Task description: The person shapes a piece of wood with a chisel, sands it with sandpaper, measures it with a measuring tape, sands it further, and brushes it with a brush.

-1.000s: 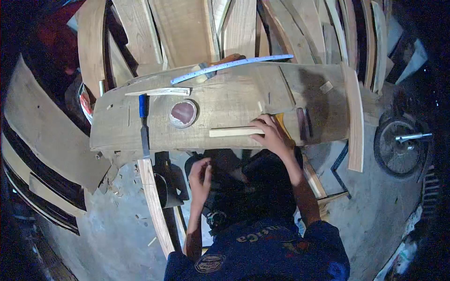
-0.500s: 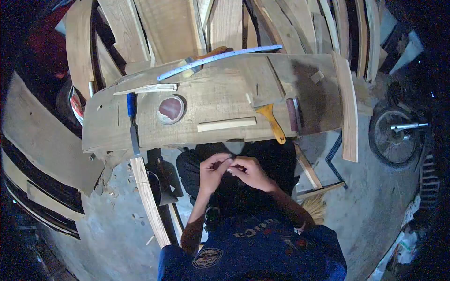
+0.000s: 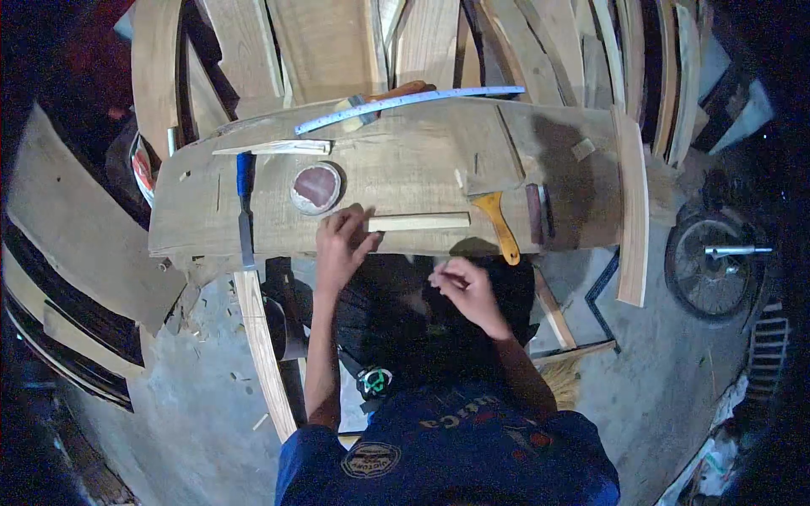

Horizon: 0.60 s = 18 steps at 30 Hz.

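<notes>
On the workbench [image 3: 405,185] lies a short pale wooden strip [image 3: 422,222]. My left hand [image 3: 339,249] is at the strip's left end, thumb and fingers apart on either side of it; whether they touch it I cannot tell. Lower down, over my lap, my right hand [image 3: 471,293] is closed in a pinch. A small dark bit seems to show at its fingertips, too small to name. Left of the strip stands a round container [image 3: 316,187] with a reddish-brown top. A yellow-handled scraper [image 3: 496,228] lies to its right.
A blue-handled chisel [image 3: 245,207] lies at the bench's left, near a split wood piece [image 3: 274,148]. A ruler [image 3: 409,99] crosses a brush [image 3: 359,112] at the back. A long board [image 3: 631,207] overhangs the right end. A wheel [image 3: 713,261] stands further right.
My hands, together over my lap before, have parted. The left has gone up and forward to the wooden strip; the right has shifted slightly right, still pinched. The view has shifted slightly.
</notes>
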Available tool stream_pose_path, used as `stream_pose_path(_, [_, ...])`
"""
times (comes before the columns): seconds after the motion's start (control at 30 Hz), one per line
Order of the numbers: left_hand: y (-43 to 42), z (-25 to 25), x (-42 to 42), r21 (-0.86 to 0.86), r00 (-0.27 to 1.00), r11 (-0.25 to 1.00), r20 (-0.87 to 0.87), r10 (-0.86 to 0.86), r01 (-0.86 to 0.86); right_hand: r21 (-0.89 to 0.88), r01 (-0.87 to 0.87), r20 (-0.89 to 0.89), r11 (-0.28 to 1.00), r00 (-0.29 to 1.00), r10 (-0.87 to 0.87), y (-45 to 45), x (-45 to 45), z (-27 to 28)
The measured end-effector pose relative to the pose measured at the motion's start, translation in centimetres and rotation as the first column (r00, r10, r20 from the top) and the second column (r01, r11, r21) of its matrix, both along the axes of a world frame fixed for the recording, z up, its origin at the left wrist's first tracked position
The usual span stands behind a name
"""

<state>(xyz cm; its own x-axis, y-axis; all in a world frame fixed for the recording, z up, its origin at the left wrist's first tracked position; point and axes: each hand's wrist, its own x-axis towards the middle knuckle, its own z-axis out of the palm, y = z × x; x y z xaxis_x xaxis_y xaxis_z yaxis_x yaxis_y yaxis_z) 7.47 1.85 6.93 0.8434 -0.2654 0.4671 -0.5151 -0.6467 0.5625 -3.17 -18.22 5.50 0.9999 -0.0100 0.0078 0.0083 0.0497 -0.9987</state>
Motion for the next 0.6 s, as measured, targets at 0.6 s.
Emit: stream_pose_path(0.6, [0.8, -1.7, -1.0, -0.093, 0.999, 0.995, -0.01, -0.037, 0.036, -0.182, 0.128, 0.209, 0.975, 0.974, -0.089, 2.5, 7.9, -0.2])
